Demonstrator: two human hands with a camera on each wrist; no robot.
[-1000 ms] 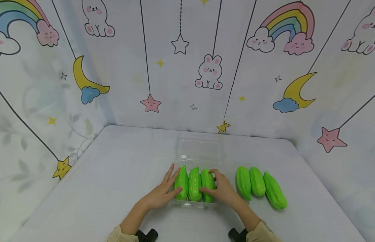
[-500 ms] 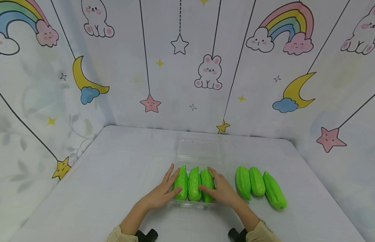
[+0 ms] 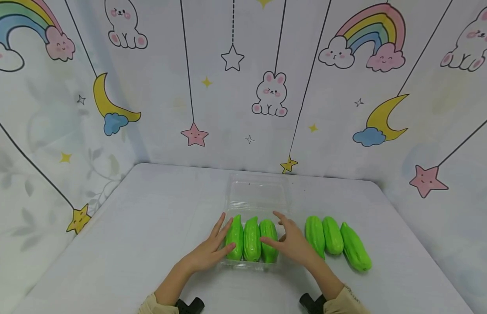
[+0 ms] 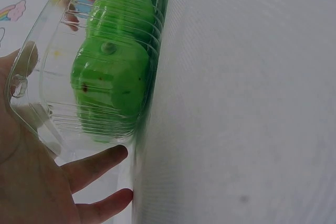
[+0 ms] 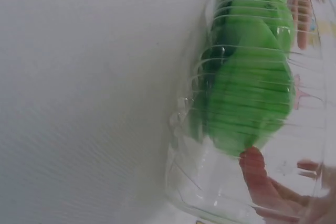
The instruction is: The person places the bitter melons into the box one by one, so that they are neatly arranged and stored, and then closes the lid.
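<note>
Three bright green, ridged gourd-like vegetables lie side by side in a clear plastic clamshell box [image 3: 257, 194]: a left one [image 3: 234, 242], a middle one [image 3: 251, 240] and a right one [image 3: 268, 246]. My left hand [image 3: 204, 256] rests at the box's left side, fingers spread and straight, thumb over the left gourd. Around the right gourd my right hand [image 3: 296, 246] is spread, thumb over it and index finger stretched out beyond its top. In the right wrist view a fingertip [image 5: 253, 156] appears at the gourd's end through the plastic; whether it touches cannot be told.
Three more green gourds lie on the white table [image 3: 168, 196] right of the box: one [image 3: 315, 233] close to my right hand, one [image 3: 332, 235] beside it and a slanted one [image 3: 356, 248]. The box's lid is folded back toward the patterned curtain [image 3: 219, 104].
My right hand has loosened from the right gourd: its fingers have spread and shifted slightly right. The left hand and the gourds keep their places.
</note>
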